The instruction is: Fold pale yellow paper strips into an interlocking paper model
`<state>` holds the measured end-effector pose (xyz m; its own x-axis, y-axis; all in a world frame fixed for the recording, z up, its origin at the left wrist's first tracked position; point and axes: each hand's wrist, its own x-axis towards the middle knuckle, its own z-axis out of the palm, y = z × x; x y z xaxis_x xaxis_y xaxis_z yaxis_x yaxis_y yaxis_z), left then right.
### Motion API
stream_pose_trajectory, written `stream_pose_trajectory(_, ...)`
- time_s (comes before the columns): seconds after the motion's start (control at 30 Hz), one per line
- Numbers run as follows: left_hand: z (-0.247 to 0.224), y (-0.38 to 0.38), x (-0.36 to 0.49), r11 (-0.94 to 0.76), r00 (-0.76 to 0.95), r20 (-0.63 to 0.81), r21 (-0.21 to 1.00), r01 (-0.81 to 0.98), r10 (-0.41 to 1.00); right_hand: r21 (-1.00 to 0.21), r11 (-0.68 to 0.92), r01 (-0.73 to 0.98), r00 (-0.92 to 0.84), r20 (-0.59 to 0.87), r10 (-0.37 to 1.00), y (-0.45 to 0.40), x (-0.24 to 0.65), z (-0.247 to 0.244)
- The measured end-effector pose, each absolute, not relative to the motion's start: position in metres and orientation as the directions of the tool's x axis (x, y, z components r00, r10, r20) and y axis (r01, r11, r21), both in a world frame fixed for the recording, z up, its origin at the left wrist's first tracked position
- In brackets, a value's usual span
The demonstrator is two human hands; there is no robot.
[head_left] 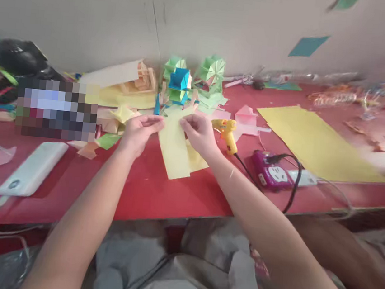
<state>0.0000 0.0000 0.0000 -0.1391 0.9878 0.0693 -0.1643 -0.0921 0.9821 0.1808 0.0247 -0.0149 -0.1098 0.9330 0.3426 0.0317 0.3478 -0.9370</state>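
Pale-yellow paper strip (174,156), one: between the hands, at the red tabletop (140,194); long axis running away from the body, near end angled slightly right. Left hand (136,134): thumb and fingers pinching the strip's left edge. Right hand (200,135): pinching its right edge. Both about equally near, toward the far end. Yellow glue gun (228,133): just beyond the right hand's outer side.

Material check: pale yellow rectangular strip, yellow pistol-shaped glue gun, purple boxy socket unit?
Pale yellow strip: likely paper or thin card, matte; flat, straight-edged.
Yellow glue gun: probably moulded plastic, finish unclear; rounded body.
Purple socket unit: likely rigid plastic, perhaps semi-gloss; faint sheen on casing.
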Motion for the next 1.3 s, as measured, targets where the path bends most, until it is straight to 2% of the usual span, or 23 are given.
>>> stream_pose_trajectory(0.23, 0.007, -0.002, -0.004, -0.148, -0.248, 0.127, 0.987, -0.069, 0.960, -0.899, 0.438, 0.020, -0.114, 0.433, 0.894, 0.019, 0.181, -0.012)
stream_pose_trajectory(0.43, 0.010, -0.009, 0.002, -0.050, -0.090, 0.035, 0.982, -0.179, 0.995, -0.888, 0.457, 0.045, -0.035, 0.456, 0.889, 0.020, 0.186, -0.010)
stream_pose_trajectory(0.63, 0.008, -0.009, 0.008, -0.099, -0.172, 0.074, 0.985, -0.143, 0.982, -0.877, 0.480, 0.032, -0.026, 0.480, 0.877, 0.023, 0.188, -0.009)
stream_pose_trajectory(0.83, 0.006, -0.012, 0.014, -0.029, 0.000, 0.030, 0.989, -0.144, 1.000, -0.856, 0.513, 0.060, 0.056, 0.516, 0.855, 0.025, 0.188, -0.011)
stream_pose_trajectory(1.0, -0.001, -0.009, 0.017, -0.095, -0.096, 0.083, 0.986, -0.136, 0.992, -0.848, 0.525, 0.065, 0.075, 0.529, 0.845, 0.026, 0.188, -0.011)
stream_pose_trajectory(1.17, -0.001, -0.011, 0.018, -0.019, 0.043, 0.023, 0.994, -0.109, 0.999, -0.840, 0.537, 0.072, 0.125, 0.542, 0.831, 0.031, 0.191, -0.014)
stream_pose_trajectory(1.3, -0.004, -0.009, 0.018, -0.091, -0.037, 0.088, 0.993, -0.075, 0.995, -0.831, 0.555, 0.036, 0.137, 0.554, 0.821, 0.033, 0.190, -0.015)
